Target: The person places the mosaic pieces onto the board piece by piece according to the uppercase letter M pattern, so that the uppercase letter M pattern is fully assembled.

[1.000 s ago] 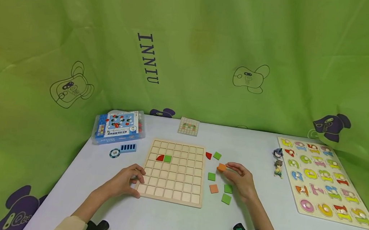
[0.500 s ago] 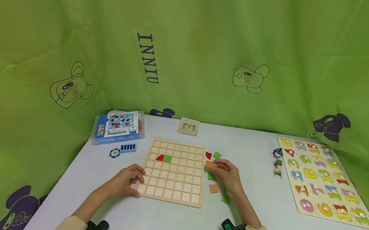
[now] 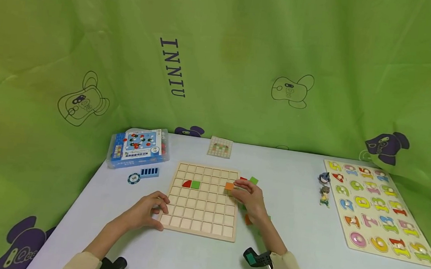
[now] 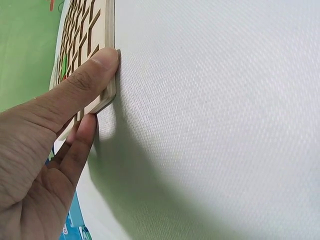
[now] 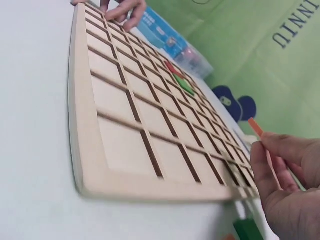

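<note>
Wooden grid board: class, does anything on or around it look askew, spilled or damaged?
Nothing stands out. The wooden grid board lies flat, the red piece and green tile sit squarely in cells, and loose tiles lie beside it.

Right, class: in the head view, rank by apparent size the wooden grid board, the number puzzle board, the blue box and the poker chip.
1. number puzzle board, though the wooden grid board looks nearly as big, so the order is uncertain.
2. wooden grid board
3. blue box
4. poker chip

We see a light wood board (image 3: 202,201) with square lines at the picture's middle, one red piece (image 3: 186,184) and one green square (image 3: 195,185) on it, and a green cartoon-print curtain (image 3: 221,59) at the top.
</note>
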Demonstrator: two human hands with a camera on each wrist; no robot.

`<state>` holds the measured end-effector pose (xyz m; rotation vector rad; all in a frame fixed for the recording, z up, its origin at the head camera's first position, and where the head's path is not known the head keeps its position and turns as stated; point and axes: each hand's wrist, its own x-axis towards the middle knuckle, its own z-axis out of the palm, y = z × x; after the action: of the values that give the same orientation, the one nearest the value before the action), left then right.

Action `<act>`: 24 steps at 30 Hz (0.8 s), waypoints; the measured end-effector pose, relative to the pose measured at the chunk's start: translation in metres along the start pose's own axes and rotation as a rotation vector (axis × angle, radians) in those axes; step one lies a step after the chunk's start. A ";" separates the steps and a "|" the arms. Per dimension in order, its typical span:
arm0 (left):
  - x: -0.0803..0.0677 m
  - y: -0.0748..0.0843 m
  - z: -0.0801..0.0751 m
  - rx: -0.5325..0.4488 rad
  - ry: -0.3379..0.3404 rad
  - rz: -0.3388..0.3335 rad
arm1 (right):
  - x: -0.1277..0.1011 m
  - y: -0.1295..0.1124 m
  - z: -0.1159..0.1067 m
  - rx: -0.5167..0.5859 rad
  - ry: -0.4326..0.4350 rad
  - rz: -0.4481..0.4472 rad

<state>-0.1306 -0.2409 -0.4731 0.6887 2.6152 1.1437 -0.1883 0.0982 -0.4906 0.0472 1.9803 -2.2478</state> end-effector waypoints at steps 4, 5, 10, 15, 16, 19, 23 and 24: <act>0.001 -0.002 0.000 -0.004 -0.001 0.004 | 0.004 0.002 0.011 0.008 -0.005 -0.007; 0.001 -0.002 0.000 -0.003 -0.001 0.004 | 0.004 0.002 0.013 0.004 -0.007 -0.010; 0.002 -0.003 0.001 0.000 -0.002 0.001 | 0.007 0.005 0.025 -0.009 -0.025 -0.028; 0.001 -0.003 0.001 -0.005 -0.002 -0.002 | 0.007 0.003 0.038 -0.119 -0.043 -0.104; 0.001 -0.003 0.001 -0.007 -0.002 -0.002 | 0.008 0.004 0.041 -0.150 -0.043 -0.119; 0.000 -0.003 0.001 -0.011 -0.002 -0.003 | 0.010 0.008 0.045 -0.214 -0.042 -0.161; 0.000 -0.002 0.000 -0.014 -0.005 -0.001 | 0.012 0.011 0.051 -0.266 -0.034 -0.198; 0.000 -0.002 0.000 -0.016 -0.005 -0.001 | 0.013 0.012 0.051 -0.274 -0.033 -0.205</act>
<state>-0.1308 -0.2422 -0.4745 0.6859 2.5990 1.1597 -0.1956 0.0447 -0.4974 -0.2311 2.3494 -2.0472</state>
